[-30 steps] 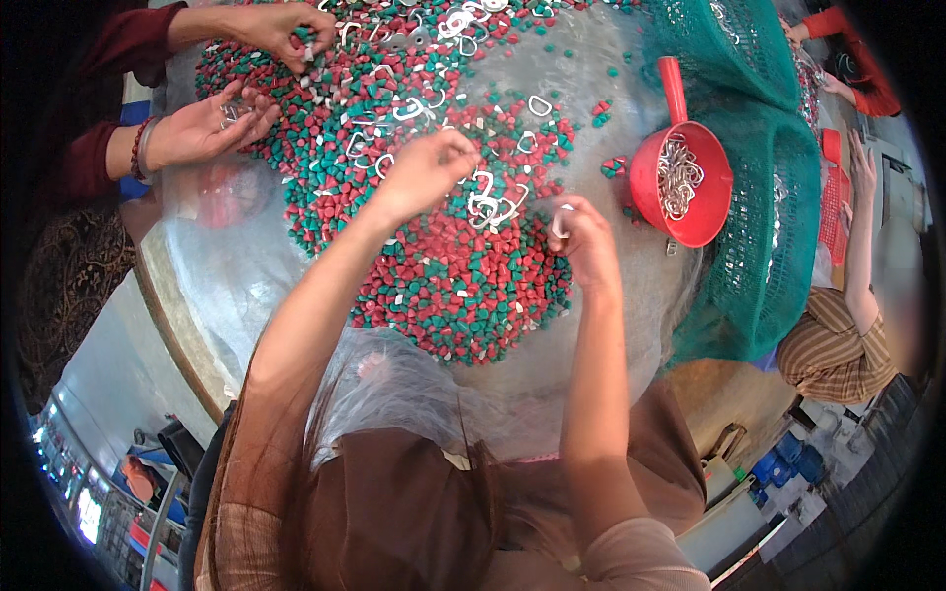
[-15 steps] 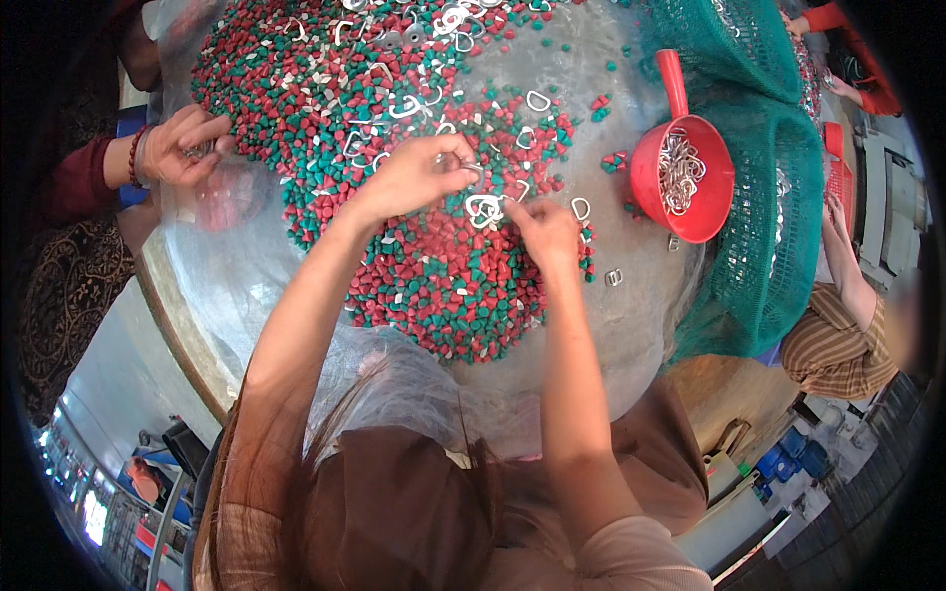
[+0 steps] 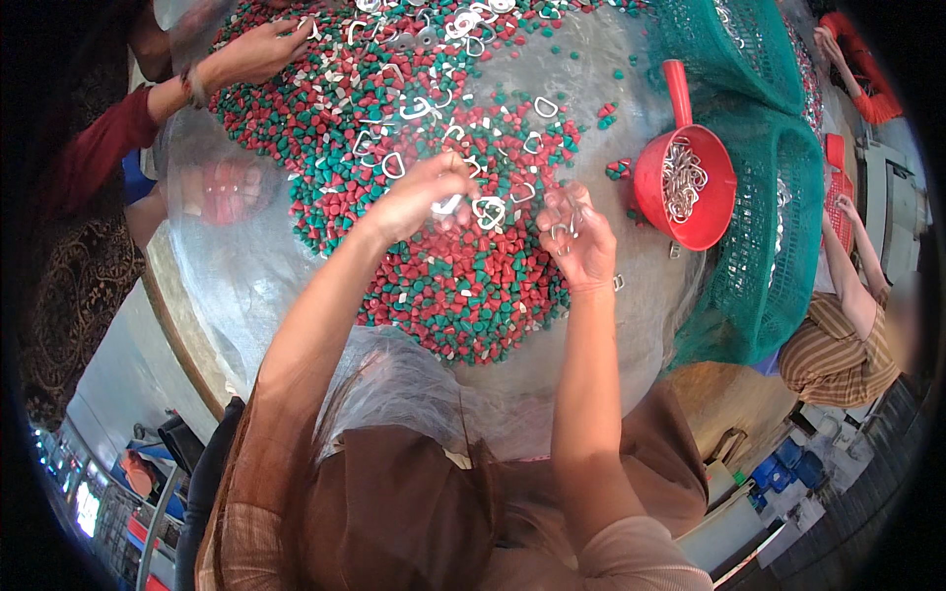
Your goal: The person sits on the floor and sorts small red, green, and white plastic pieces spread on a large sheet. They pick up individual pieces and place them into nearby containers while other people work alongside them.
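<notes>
The left hand (image 3: pixel 419 197) lies palm down on the heap of red and green pellets (image 3: pixel 463 286), fingers curled over a silvery metal ring (image 3: pixel 445 205), though whether it truly grips the ring or only covers it cannot be told. The right hand (image 3: pixel 576 236) is lifted just above the heap with its fingers pinched together on a few thin metal rings (image 3: pixel 564 225); how many is too fine to make out. More loose rings (image 3: pixel 490 210) lie on the pellets between the two hands. The heap spreads over a clear plastic sheet (image 3: pixel 241 256) on a round table, with bare sheet on the near side and on the left toward the table's edge. Right of the right hand, past a strip of bare sheet, stands a red scoop (image 3: pixel 690 182) holding collected rings, tight against a green mesh basket (image 3: pixel 778 227) that closes off that side. At the far left another person's hand (image 3: pixel 261 49) works the pellets, its arm cut off by the picture's dark rim. A seated person (image 3: pixel 847 325) at the right edge is only partly visible.
</notes>
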`<state>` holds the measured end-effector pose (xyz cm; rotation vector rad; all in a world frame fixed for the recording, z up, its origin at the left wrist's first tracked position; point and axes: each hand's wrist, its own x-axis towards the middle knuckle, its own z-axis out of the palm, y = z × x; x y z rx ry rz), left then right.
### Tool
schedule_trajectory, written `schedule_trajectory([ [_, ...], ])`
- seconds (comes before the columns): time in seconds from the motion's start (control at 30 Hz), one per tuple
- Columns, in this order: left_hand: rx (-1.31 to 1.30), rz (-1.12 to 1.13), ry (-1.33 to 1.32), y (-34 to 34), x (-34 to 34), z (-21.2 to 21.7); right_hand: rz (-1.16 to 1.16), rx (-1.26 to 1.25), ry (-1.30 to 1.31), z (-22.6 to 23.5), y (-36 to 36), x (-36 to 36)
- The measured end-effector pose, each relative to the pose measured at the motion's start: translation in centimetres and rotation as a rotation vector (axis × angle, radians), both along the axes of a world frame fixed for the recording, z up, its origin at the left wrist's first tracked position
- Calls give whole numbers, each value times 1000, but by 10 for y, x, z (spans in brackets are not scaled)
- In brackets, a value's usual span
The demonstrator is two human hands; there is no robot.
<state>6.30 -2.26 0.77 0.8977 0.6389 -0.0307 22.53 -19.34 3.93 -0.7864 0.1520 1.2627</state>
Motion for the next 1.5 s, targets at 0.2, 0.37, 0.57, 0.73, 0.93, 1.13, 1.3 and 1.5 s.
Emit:
schedule_trajectory([
  [0.2,1192,-236,259,-36,12,-2,21,-73,-32,-30,7,9],
  [0.37,883,-179,235,-23,6,6,445,-658,-1100,-28,11,-18],
  [0.57,12,91,-124,31,-46,26,504,-775,-1354,-33,10,-36],
  [0.73,-74,399,-358,55,-84,33,532,-868,-1382,-33,6,-39],
  [0.93,158,572,48,63,-83,9,574,-778,-1302,-37,9,-33],
  [1.13,768,569,539,65,-98,-17,209,-378,-377,-1,23,-30],
  [1.3,1146,412,738,63,-91,-17,474,-430,-894,-33,117,0],
  [1.5,1063,295,681,70,-64,-31,661,-425,-1818,-72,204,-22],
])
